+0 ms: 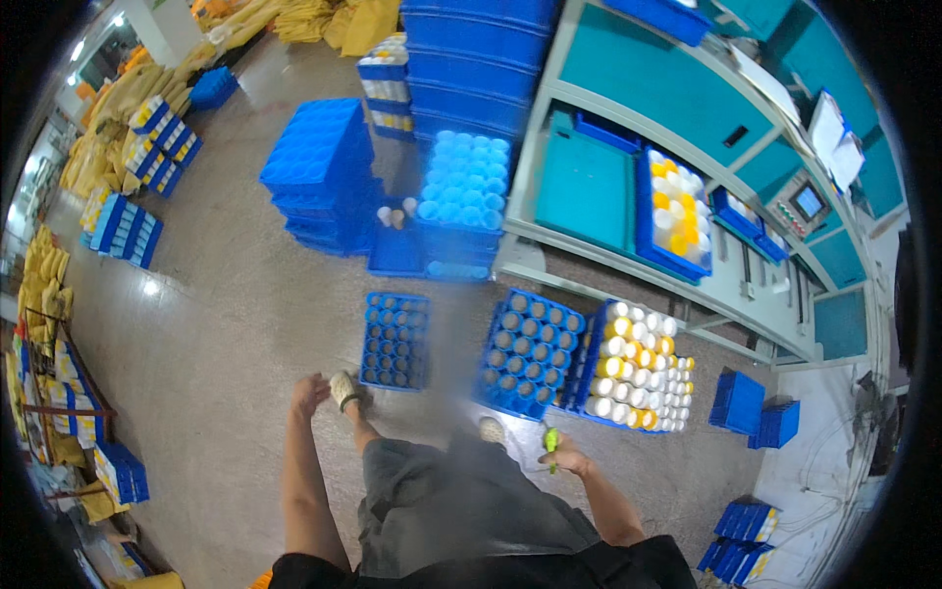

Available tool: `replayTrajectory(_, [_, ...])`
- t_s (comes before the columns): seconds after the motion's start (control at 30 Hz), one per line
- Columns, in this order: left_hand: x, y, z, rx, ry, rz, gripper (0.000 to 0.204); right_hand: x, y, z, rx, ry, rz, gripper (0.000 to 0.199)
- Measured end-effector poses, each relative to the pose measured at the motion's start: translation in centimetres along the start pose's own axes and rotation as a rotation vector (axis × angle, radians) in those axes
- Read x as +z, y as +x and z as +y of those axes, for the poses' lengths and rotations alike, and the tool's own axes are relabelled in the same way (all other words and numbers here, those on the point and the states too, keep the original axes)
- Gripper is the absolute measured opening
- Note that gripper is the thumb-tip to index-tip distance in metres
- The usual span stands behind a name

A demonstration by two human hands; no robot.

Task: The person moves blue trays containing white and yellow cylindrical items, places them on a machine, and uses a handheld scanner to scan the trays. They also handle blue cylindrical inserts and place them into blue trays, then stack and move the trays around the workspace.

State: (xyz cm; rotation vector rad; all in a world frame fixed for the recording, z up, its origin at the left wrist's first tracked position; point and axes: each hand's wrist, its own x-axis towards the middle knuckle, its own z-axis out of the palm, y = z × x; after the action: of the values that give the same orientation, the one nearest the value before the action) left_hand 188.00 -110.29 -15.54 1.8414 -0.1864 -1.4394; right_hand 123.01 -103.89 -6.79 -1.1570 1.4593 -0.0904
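My left hand [311, 393] hangs at my side above the floor with its fingers loosely apart, holding nothing. It is nearest to my left shoe [344, 390]. My right hand [571, 457] is closed on a bright green hand tool [551, 444] whose exact kind I cannot make out. Just beyond it stands a blue crate with round cells [528, 355], grey-brown inside. To the right of that, a blue crate of white and yellow cylinders [636, 368] stands on the floor. A smaller blue celled crate [395, 341] lies ahead of my left foot.
Stacked blue trays [316, 167] and a tall blue crate stack [476, 69] stand ahead. A teal and grey machine bench [589, 191] runs along the right, bearing a crate of cylinders [677, 211]. Yellow sacks [118, 108] lie far left. A blurred smear crosses the middle.
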Motion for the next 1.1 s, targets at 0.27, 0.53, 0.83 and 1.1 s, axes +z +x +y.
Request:
replayTrajectory(0.27, [-0.3, 28.8, 30.0, 0.284, -0.064, -0.01, 0.041, 17.7, 6.4, -12.8, 0.368, 0.107, 0.635, 0.051])
replayTrajectory(0.53, [6.3, 45.6, 45.7, 0.264, -0.377, 0.021, 0.052, 33.8, 1.5, -21.1, 0.452, -0.139, 0.519, 0.039])
replayTrajectory(0.83, [5.6, 49.8, 45.8, 0.19, -0.493, -0.046, 0.057, 41.4, 2.3, -17.3, 0.391, 0.341, 0.55, 0.066])
replayTrajectory(1.1, [-7.4, 31.0, 31.9, 0.331, -0.527, -0.226, 0.063, 35.2, 6.3, -31.4, 0.298, 0.154, 0.692, 0.04])
